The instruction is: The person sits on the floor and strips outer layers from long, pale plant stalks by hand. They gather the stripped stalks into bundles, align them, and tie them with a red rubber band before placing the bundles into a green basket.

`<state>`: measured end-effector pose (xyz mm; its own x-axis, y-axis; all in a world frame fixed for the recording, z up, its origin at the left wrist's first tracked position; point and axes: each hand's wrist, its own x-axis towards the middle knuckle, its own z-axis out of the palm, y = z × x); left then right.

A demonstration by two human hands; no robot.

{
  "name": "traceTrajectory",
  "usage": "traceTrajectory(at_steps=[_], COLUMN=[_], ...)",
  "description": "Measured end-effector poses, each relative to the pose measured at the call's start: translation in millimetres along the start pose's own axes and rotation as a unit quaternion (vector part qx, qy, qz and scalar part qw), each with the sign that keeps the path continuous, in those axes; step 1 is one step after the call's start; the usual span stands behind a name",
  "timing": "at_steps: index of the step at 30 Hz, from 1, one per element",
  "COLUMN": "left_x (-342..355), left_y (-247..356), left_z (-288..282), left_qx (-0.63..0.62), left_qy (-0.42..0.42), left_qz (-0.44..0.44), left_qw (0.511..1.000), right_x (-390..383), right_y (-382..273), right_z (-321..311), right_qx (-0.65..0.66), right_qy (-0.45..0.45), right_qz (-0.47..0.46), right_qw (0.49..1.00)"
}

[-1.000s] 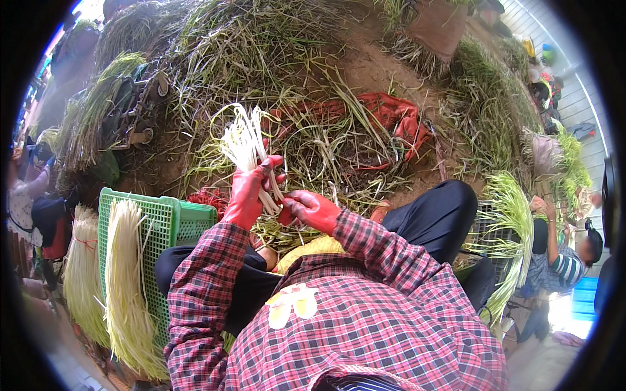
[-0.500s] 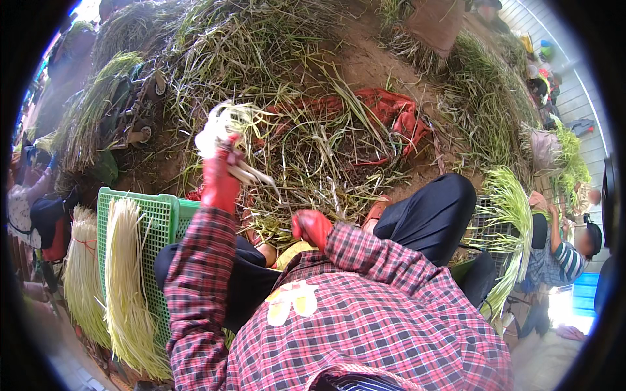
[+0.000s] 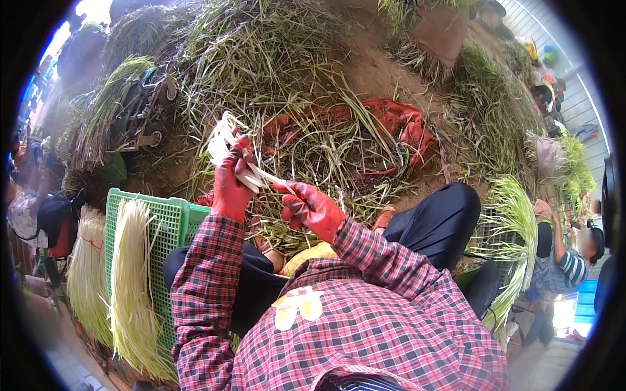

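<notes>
My left hand (image 3: 232, 182), in a red glove, grips a small bunch of pale stalks (image 3: 222, 144) above my lap. Just right of it my right hand (image 3: 312, 209), also gloved red, pinches the end of a stalk (image 3: 272, 176) stretched out from that bunch. Beyond both hands, loose leaves and stalk scraps (image 3: 313, 146) lie over red sacking (image 3: 407, 130) on the dirt. By my left knee a green plastic crate (image 3: 165, 215) has a long bundle of pale yellow stalks (image 3: 132, 267) lying against it, with a tied bundle (image 3: 88, 274) farther left.
Heaps of grass-like plants (image 3: 241, 39) cover the dirt (image 3: 365, 52) ahead. A wheeled cart (image 3: 153, 107) is at upper left. Pale green stalks (image 3: 505, 247) hang at my right. Other people sit beside me, a person (image 3: 564, 260) at right and another (image 3: 36, 215) at left.
My left hand swung up and left with the bunch, then came back down slightly. My right hand drew back, then reached up again to take hold of a stalk end.
</notes>
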<state>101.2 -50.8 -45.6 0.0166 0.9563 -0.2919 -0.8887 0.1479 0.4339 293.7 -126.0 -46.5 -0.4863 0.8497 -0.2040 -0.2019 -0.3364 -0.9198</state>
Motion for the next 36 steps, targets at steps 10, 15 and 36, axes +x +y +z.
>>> traceTrajectory(at_steps=[10,15,36], left_x=[-6,-9,-5], left_y=[-11,-11,9], left_z=[0,1,12], left_qx=[0.054,0.118,0.039], left_qy=[-0.04,-0.038,-0.034], left_qz=[0.004,0.038,0.045], left_qw=[0.998,0.992,0.998], right_x=[17,12,6], right_y=[-5,9,122], right_z=[-20,-35,-72], right_qx=[-0.005,-0.093,-0.471], right_qy=[0.121,0.157,-0.119], right_qz=[-0.035,0.064,0.16], right_qw=[0.992,0.981,0.859])
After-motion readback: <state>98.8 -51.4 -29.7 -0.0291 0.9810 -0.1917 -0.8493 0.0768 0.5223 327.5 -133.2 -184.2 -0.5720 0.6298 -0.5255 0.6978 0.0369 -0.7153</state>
